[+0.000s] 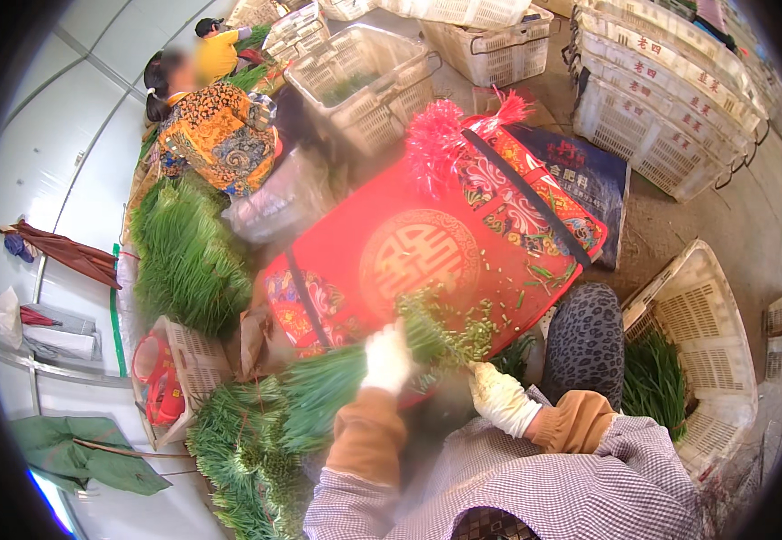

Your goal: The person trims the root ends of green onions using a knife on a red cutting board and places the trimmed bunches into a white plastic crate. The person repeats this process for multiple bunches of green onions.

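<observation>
My left hand (388, 356), in a white glove, is closed around a bunch of long green leafy stalks (326, 391), perhaps garlic chives. The cut ends point right, over a red cloth-like surface (337, 263) with a large gold emblem. My right hand (502, 398), in a stained white glove, is at the lower edge of the red surface, close to the cut ends; whether it holds anything cannot be made out. Short cut stem pieces (478, 331) lie scattered on the red surface. Motion blurs the bunch and my left hand.
Piled green bundles (249, 445) lie at the lower left, another heap (191, 256) beyond. An open plastic crate (708, 337) with greens (654, 385) stands at my right. Stacked crates (667, 128) are at the upper right. Two people (218, 138) sit at the upper left.
</observation>
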Tool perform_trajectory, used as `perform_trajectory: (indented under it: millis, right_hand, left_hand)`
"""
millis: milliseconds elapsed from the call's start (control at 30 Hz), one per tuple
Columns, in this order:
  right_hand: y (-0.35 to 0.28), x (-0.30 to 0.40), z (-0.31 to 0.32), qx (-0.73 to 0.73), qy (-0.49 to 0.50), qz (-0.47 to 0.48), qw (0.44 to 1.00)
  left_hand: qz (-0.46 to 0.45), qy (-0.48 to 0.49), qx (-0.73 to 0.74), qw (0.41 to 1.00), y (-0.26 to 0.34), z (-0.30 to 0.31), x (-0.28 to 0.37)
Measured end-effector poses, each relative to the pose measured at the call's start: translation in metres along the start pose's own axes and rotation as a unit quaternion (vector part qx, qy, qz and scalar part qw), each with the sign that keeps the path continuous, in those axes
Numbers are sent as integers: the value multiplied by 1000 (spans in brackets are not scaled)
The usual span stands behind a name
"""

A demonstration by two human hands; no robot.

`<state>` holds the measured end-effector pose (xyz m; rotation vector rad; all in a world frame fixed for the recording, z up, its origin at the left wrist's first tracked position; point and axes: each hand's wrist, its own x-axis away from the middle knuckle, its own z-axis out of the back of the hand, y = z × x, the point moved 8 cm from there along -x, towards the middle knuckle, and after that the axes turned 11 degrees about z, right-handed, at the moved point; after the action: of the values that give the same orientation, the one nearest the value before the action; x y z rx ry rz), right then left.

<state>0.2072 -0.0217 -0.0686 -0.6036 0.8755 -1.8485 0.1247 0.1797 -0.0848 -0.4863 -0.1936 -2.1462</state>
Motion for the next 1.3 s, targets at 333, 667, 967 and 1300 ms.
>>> perform_trajectory:
  millis: [333,667,967,1300]
  right_hand:
    - [12,-10,-8,75,-59,-86,992]
    - [6,-29,-9,34,-44,-71,996]
    - [2,-83,-26,-28,-114,-60,991]
    - [22,-103,-8,-29,-91,-70,993]
  left_hand:
    - [-3,-17,5,1000,6,8,-2]
    - [-5,-5,-13,1000,8,7,-7]
    - [2,-5,26,1000,10,15,8]
    - [-15,74,79,994,5,12,16]
